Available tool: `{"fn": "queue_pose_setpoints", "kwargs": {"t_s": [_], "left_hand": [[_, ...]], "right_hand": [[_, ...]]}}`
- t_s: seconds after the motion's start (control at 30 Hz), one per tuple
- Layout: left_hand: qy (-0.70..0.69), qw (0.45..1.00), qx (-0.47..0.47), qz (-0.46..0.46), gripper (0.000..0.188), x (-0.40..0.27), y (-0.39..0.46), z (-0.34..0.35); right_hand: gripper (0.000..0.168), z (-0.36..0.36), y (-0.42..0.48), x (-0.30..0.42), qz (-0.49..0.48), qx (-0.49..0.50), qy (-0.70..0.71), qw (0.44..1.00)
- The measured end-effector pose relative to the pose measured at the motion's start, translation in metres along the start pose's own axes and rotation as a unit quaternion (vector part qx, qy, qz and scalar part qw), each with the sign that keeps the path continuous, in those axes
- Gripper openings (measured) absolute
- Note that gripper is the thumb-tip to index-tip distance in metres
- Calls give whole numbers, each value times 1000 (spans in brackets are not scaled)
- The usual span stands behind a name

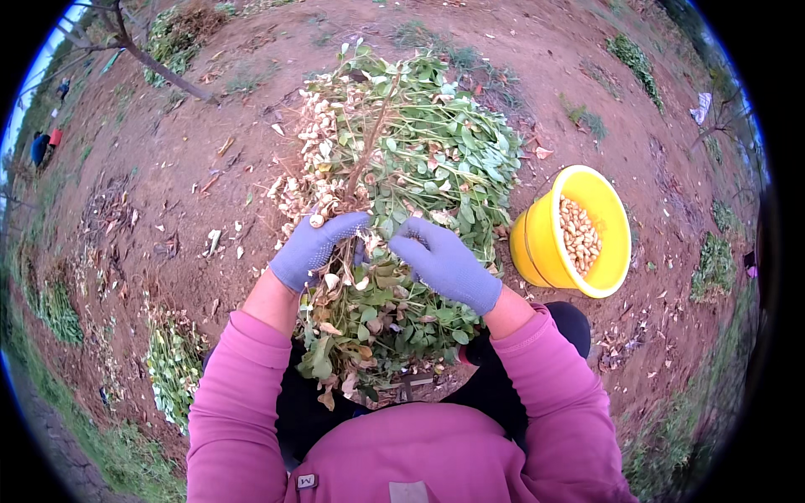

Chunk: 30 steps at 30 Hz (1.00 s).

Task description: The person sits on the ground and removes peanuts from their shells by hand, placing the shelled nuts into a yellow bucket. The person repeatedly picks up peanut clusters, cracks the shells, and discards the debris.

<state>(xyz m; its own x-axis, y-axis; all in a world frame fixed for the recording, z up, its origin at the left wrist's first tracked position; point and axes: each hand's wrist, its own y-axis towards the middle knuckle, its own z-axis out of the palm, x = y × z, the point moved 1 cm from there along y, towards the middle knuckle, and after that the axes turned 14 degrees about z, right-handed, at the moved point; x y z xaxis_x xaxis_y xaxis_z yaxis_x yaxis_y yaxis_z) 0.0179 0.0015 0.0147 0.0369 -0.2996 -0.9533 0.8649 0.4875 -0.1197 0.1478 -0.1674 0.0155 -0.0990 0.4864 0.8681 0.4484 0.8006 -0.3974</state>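
My left hand (317, 247), in a purple dotted work glove, is closed around the stems of an uprooted peanut plant (371, 141); its roots and pods stick up above the glove and its leaves hang towards my lap. Close by on the right is my right hand (443, 261), gloved alike, with thumb and forefinger curled near the plant; whether a pod is between the fingertips cannot be told. Beneath both hands lies a big heap of peanut plants (465, 151), leaves to the right, pale pods at its left side.
A yellow bucket (534, 242) partly filled with peanuts stands right of the heap. A bare tree branch (163, 70) rises at upper left. Smaller plant piles (173, 371) lie on the reddish soil. Far left, a person (40, 148) is beside a red container (56, 137).
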Motion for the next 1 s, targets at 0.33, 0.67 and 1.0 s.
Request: {"fn": "queue_pose_setpoints", "kwargs": {"t_s": [0.33,0.67,1.0], "left_hand": [[54,997,52,36,30,9,8,11],[305,935,-114,141,65,36,39,-24],[592,800,-54,82,61,32,22,28]], "right_hand": [[45,18,13,6,-71,-71,-200,975],[27,-6,-20,25,-4,139,121,983],[47,14,6,7,-66,-175,-192,963]]}}
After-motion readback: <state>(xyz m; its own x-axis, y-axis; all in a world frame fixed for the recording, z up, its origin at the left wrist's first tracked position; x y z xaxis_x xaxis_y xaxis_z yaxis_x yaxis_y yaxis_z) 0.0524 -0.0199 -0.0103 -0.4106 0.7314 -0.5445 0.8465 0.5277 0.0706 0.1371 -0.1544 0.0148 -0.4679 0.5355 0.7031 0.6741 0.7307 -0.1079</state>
